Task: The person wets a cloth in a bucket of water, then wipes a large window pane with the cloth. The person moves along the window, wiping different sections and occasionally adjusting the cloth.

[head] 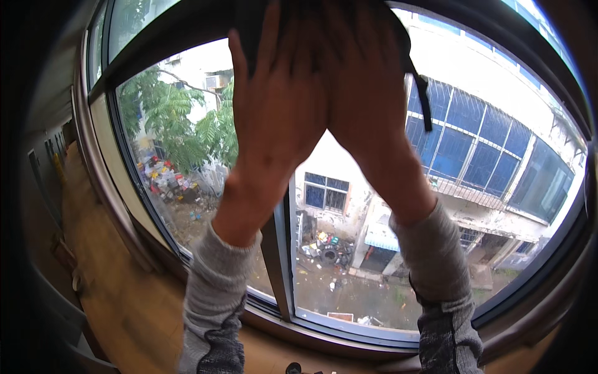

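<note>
Both my hands are raised side by side before a window, backs towards me. My left hand (280, 98) has its fingers stretched up against a black item (397, 35), the outer fingers spread. Close beside it, my right hand (366, 96) also reaches up onto that item. A short black strap (424, 100) dangles from its right edge. What the item is cannot be made out; its upper part runs into the dark top of the view. The fingertips are mostly lost in shadow. Grey knitted sleeves (441, 252) cover my forearms.
A dark window frame (280, 262) divides the panes in front of me. To the left, a handrail (100, 187) runs along a corridor with a brown floor (126, 299). Outside are a tree (173, 112), a weathered building (467, 135) and heaped rubbish (327, 243).
</note>
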